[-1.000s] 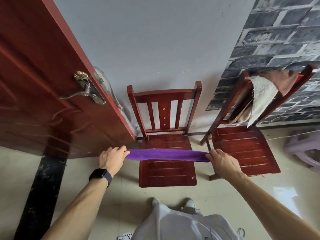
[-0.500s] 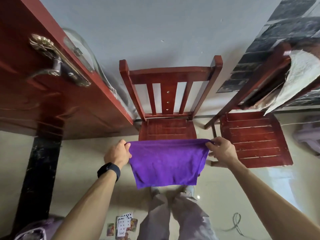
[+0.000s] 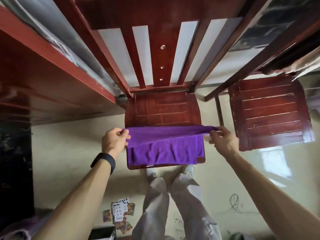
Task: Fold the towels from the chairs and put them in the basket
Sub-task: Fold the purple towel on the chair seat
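Observation:
A purple towel (image 3: 164, 149) lies across the front half of the seat of the near wooden chair (image 3: 162, 110). Its lower part rests flat on the seat, while its top edge is held up. My left hand (image 3: 114, 141) pinches the towel's upper left corner. My right hand (image 3: 223, 141) pinches the upper right corner. At the top right, a second wooden chair (image 3: 270, 115) has a whitish towel (image 3: 301, 64) hanging over its back, only partly in view and blurred. No basket shows clearly.
A red wooden door (image 3: 43, 80) stands open at the left, close to the near chair. My legs and shoes (image 3: 173, 196) are just in front of the seat. Playing cards (image 3: 121, 210) lie scattered on the pale floor. A thin cable (image 3: 235, 201) lies at the lower right.
The view has tilted down and closer to the chair. The towel, which hung freely from both hands in front of the seat, now lies on the seat with its top edge still held.

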The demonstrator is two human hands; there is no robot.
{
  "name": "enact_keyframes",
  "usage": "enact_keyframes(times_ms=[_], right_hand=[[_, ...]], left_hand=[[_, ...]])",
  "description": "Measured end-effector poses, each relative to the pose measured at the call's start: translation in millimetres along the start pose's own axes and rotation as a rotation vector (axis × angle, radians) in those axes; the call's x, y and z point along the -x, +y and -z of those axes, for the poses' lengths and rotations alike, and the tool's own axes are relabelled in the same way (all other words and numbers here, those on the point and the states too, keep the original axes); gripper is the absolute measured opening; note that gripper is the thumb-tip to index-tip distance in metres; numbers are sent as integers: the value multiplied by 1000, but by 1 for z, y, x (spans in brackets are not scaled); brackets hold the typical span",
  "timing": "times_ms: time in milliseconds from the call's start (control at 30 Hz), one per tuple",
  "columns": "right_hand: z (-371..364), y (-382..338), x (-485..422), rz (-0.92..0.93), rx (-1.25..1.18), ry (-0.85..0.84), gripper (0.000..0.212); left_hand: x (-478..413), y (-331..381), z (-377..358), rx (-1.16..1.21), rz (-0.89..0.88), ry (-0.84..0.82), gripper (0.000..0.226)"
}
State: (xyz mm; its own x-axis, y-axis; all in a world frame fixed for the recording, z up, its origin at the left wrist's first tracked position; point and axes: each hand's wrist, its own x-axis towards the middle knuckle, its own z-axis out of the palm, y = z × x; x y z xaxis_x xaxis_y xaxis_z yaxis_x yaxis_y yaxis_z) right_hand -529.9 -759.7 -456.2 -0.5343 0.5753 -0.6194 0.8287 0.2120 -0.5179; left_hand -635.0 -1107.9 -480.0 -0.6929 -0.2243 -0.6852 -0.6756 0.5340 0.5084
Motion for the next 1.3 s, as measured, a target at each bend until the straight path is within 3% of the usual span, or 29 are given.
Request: enact_keyframes(times_ms=[167, 233, 333, 433, 600, 733, 900, 1033, 1100, 1233, 1300], right_hand=[[-30, -56, -76, 47, -285, 36, 8], [-45, -68, -100, 79, -385, 38, 27], [-68, -49, -102, 10, -307, 12, 61], [-94, 10, -75, -68, 76, -41, 62], [-121, 96, -26, -257, 272, -67, 51], [-133, 124, -18, -299, 349, -63, 53], [-132, 128, -22, -387, 423, -143, 57], [-122, 116, -14, -444, 46, -145, 34], [-112, 107, -7, -485, -161, -180, 27], [-79, 74, 4, -460, -434, -287, 3], [-58, 54, 3, -395, -547, -294, 5]], left_hand=[[-65, 57, -16, 328, -84, -27, 25], [-77, 65, -20, 414, -91, -107, 51], [-81, 36, -33, 261, -89, -134, 72], [-67, -28, -55, -78, 7, -79, 74], [-23, -105, -85, -308, 162, 44, 61], [-11, -121, -93, -554, 46, 144, 36], [-19, -119, -88, -451, 184, 80, 23], [-14, -112, -78, -415, 121, 34, 13], [-11, -106, -73, -338, 178, 24, 17], [-7, -81, -52, 134, 463, -152, 8], [-3, -62, -37, 300, 478, -237, 6]])
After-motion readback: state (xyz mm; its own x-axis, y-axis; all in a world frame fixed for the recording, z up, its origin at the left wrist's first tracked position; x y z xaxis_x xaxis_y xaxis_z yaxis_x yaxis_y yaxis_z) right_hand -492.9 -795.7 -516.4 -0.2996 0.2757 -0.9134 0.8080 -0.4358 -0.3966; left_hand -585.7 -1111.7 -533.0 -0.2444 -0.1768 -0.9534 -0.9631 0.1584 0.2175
